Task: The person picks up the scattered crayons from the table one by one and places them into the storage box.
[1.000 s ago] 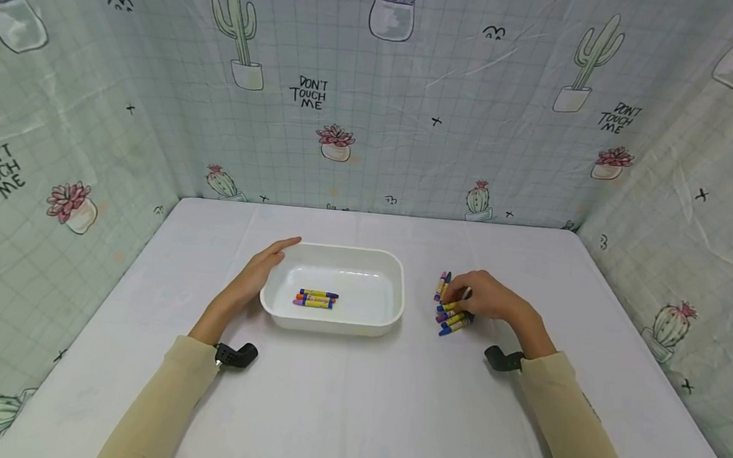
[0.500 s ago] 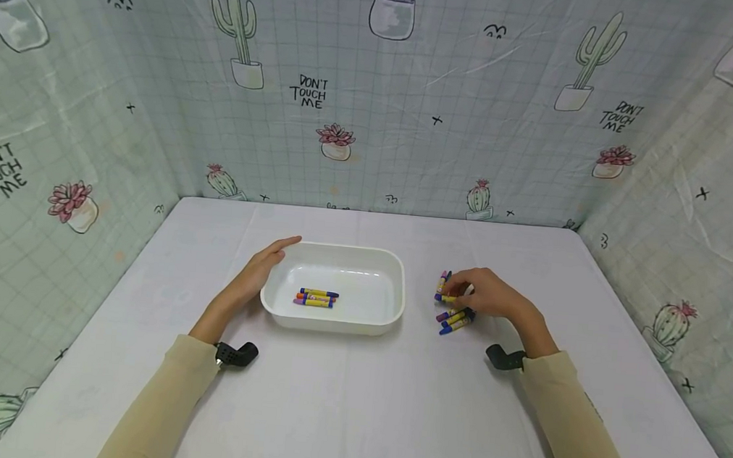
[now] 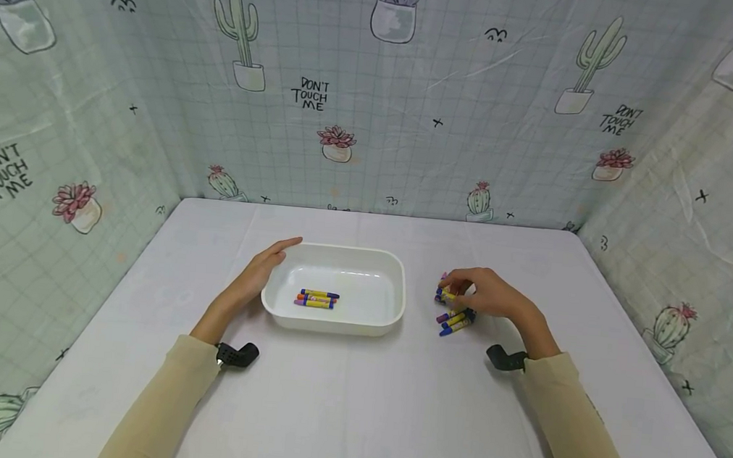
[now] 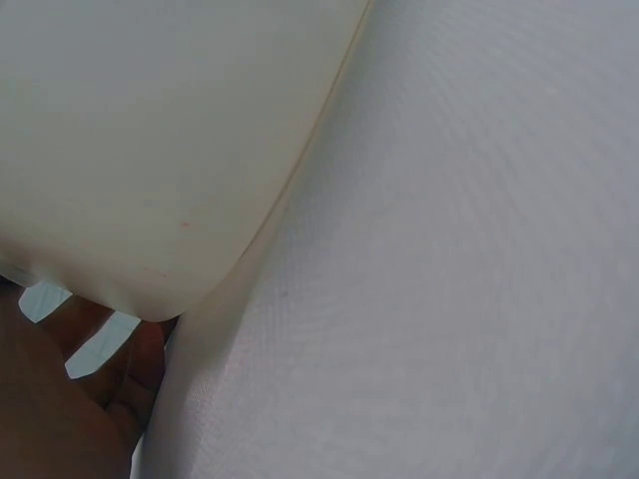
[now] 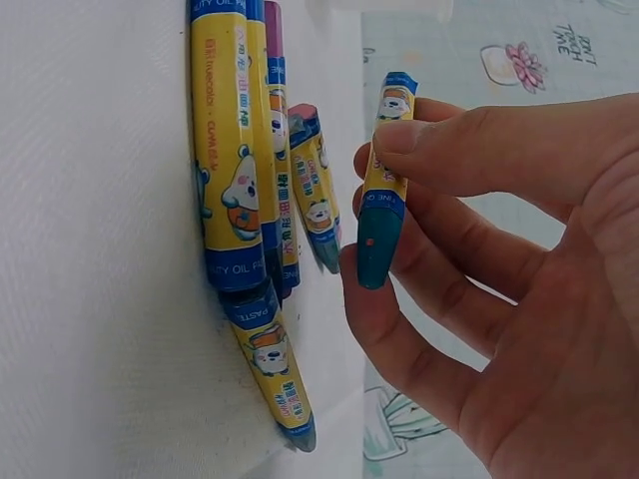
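My right hand pinches an oil pastel between thumb and fingers. It has a yellow and blue wrapper and a dark teal end, and is held off the table in the right wrist view. Close by lie several more oil pastels in similar wrappers, partly hidden by the hand in the head view. My left hand rests against the left side of a white rectangular tray, one finger stretched along its far left corner. Inside the tray lie a few oil pastels side by side.
A white cloth covers the table. Behind it and on both sides hangs a curtain printed with cacti. Each wrist wears a black camera mount.
The right hand has lifted the pinched oil pastel slightly away from the group, towards the back, and turned it. The left hand and the tray stay in place.
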